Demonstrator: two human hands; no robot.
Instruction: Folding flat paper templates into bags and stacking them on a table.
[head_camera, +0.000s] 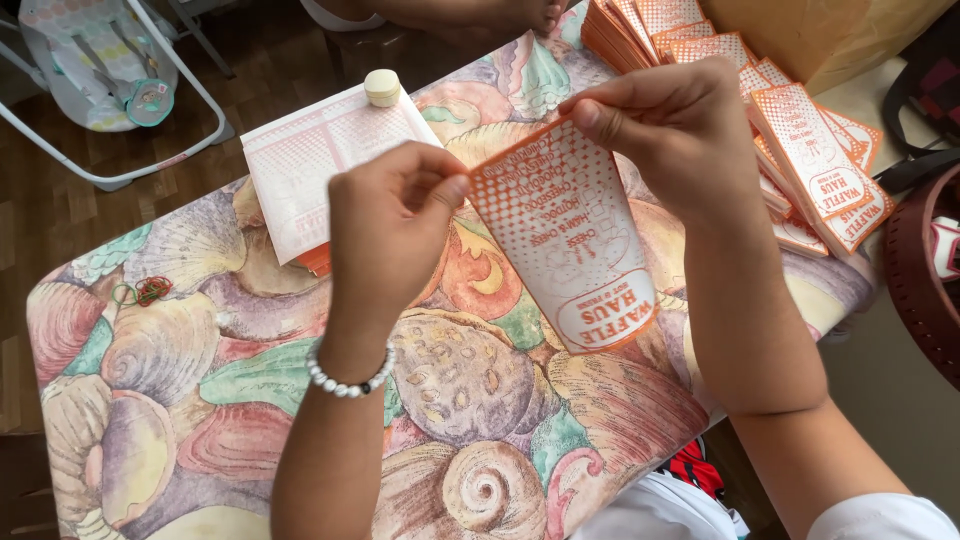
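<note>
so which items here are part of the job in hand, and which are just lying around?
In use:
left hand
right hand
orange-and-white paper sleeve
stacks of sleeves
flat printed sheets

Lying about:
rubber bands
round cream cap
baby bouncer

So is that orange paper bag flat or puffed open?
Flat. Both hands, left and right, pinch the bag by its top edge; no gap shows.

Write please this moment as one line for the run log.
left hand: holds paper sleeve edge | right hand: pinches its top | sleeve: above table | stacks: at right
</note>
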